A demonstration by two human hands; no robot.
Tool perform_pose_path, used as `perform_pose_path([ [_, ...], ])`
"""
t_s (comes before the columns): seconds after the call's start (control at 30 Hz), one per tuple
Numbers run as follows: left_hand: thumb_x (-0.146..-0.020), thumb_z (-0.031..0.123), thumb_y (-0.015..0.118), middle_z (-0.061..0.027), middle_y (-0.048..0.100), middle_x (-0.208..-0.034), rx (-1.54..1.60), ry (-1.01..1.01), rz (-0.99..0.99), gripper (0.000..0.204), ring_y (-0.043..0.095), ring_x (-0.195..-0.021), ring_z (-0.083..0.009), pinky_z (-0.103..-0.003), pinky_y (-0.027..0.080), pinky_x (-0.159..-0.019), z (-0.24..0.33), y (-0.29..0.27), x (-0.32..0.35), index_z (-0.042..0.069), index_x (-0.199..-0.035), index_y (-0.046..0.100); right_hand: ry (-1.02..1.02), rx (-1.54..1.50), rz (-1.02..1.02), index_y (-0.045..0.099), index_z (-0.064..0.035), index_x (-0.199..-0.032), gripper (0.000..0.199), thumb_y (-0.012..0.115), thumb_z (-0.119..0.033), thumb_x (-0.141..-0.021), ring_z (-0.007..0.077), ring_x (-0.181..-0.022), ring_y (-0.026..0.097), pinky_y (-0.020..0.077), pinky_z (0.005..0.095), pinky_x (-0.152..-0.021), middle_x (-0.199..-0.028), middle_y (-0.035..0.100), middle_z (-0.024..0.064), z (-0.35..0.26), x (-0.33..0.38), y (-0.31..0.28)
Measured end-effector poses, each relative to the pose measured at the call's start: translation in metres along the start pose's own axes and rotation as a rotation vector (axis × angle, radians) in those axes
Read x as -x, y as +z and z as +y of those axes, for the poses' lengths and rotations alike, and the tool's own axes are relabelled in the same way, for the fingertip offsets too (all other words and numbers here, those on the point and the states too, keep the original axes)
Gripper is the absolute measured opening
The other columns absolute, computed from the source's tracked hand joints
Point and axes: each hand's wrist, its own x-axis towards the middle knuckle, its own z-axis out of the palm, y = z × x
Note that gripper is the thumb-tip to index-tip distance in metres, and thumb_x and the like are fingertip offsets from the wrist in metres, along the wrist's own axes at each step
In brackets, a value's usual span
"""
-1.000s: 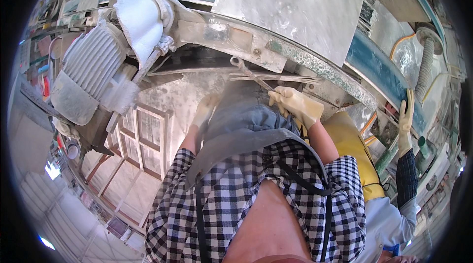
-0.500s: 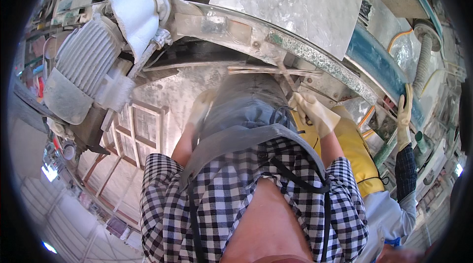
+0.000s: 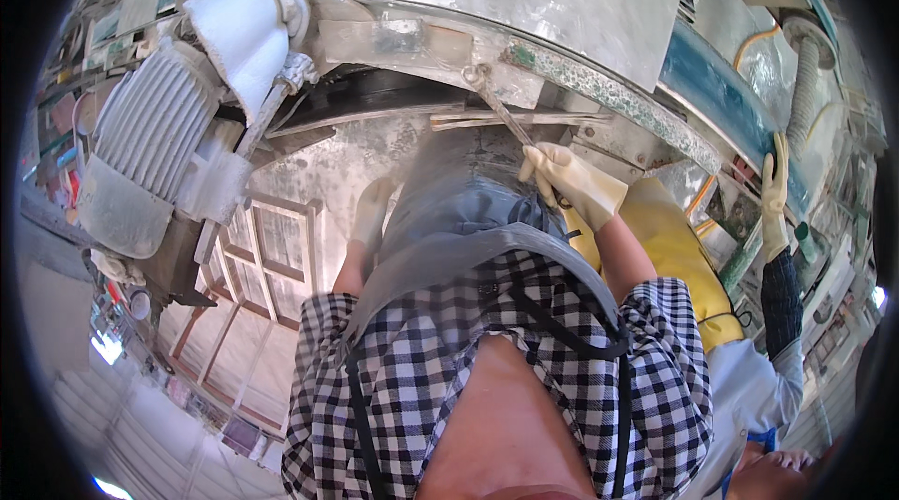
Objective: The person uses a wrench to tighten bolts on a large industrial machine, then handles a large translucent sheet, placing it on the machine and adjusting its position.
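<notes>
My right hand (image 3: 573,178), in a cream rubber glove, is closed around a long, dirty metal wrench (image 3: 507,114). The wrench's ring-shaped end reaches up to the machine's front rail (image 3: 393,43); I cannot tell whether it sits on a bolt there. My left hand (image 3: 372,210), gloved the same way, hangs beside my dark apron (image 3: 468,261). It looks blurred and its fingers cannot be made out, nor whether they hold anything. Above the rail lies a pale grey marbled slab (image 3: 538,4).
A ribbed motor (image 3: 153,121) with a white cover (image 3: 239,32) juts out at left. Close on my right stands a co-worker in a yellow apron (image 3: 660,238), a gloved hand (image 3: 774,196) against the blue beam (image 3: 716,93). A wooden frame (image 3: 309,247) lies low at left.
My right hand has moved slightly up and left, and the wrench's ring end now shows plainly at the rail. My left hand still hangs by the apron. The view has shifted a little.
</notes>
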Motion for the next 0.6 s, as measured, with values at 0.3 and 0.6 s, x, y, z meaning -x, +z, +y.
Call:
perform_pose_path([
  [0.3, -0.105, 0.033, 0.052, -0.0175, 0.063, -0.135, -0.044, 0.107, -0.07, 0.05, 0.057, -0.128, -0.0259, -0.034, 0.04, -0.11, 0.01, -0.007, -0.039, -0.005, -0.136, 0.057, -0.125, -0.192, 0.097, 0.064, -0.0084, -0.09, 0.047, 0.045, -0.047, -0.107, 0.0064, -0.052, 0.043, 0.034, 0.0221, -0.052, -0.06, 0.051, -0.002, 0.026, 0.0, 0.033],
  [0.6, -0.107, 0.027, 0.052, -0.0165, 0.068, -0.124, -0.196, 0.082, -0.122, 0.045, 0.064, -0.12, -0.0216, -0.031, 0.047, -0.105, -0.014, -0.024, -0.023, -0.007, -0.137, 0.056, -0.047, -0.494, 0.093, 0.063, -0.0054, -0.089, 0.049, 0.041, -0.044, -0.11, 0.0107, -0.044, 0.054, 0.0418, 0.024, -0.042, -0.057, 0.058, 0.002, 0.034, -0.028, 0.081],
])
